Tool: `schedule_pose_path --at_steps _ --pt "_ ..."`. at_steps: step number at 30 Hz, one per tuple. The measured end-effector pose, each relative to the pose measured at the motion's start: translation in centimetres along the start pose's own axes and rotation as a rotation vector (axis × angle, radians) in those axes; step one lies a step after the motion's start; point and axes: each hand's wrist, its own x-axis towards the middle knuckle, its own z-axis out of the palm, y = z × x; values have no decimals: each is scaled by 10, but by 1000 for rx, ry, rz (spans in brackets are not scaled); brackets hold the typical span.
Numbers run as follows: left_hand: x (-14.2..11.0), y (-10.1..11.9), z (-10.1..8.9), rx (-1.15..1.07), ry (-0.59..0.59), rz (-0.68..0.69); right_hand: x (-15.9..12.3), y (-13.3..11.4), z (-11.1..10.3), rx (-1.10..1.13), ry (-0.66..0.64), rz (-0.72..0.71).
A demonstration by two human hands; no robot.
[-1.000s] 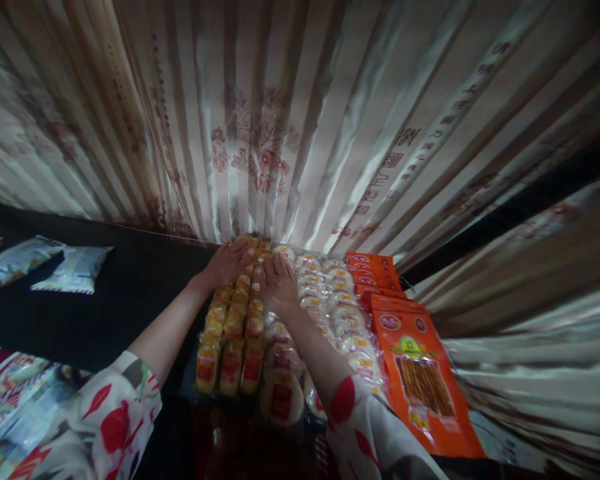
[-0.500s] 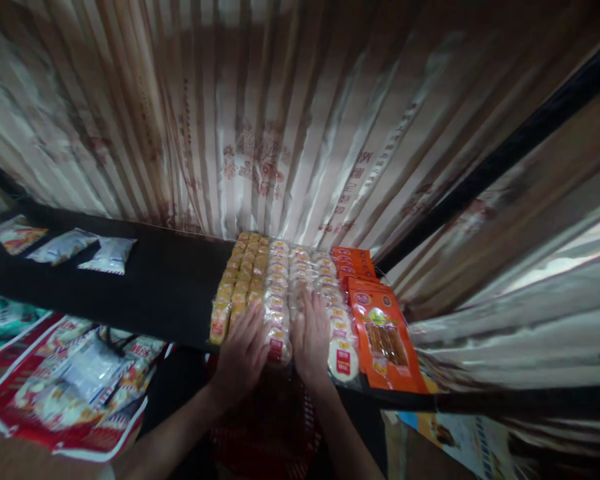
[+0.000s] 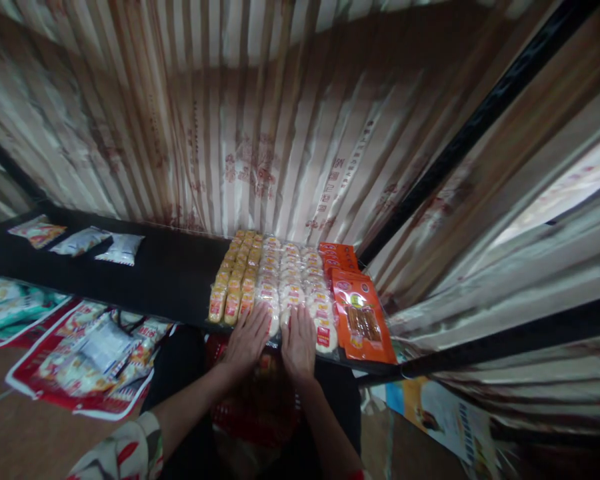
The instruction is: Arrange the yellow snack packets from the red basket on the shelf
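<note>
My left hand [image 3: 247, 341] and my right hand [image 3: 299, 343] lie flat, fingers stretched, at the front edge of a black shelf [image 3: 165, 280]. Their fingertips rest on the nearest wrapped round white cakes [image 3: 293, 290], which run back in rows. Left of these stand rows of small yellow wrapped cakes [image 3: 235, 283]. On the right lie orange snack bags [image 3: 360, 313], overlapping toward the back. Neither hand holds anything.
A striped, printed curtain [image 3: 260, 140] hangs behind the shelf. Three small packets [image 3: 83, 241] lie at the shelf's far left. Large red and green printed bags [image 3: 75, 353] lie lower left. A red basket [image 3: 253, 400] sits under my arms. A black frame bar [image 3: 485, 107] slants up right.
My hands have slid from the back of the cake rows to the front edge of the shelf. The view has pulled back and lifted.
</note>
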Motion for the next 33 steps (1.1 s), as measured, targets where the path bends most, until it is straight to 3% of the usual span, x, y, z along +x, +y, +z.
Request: schedule_pose_path --at_steps 9,18,24,33 --pt "7 5 -7 -38 34 19 22 -7 -16 -113 -34 34" --pt "7 9 11 -23 17 30 23 -6 -10 -143 -62 58" --pt "6 11 11 -13 -29 13 24 -7 -16 -99 -63 74" --pt "3 18 7 -43 -92 -2 6 20 -28 -88 53 106"
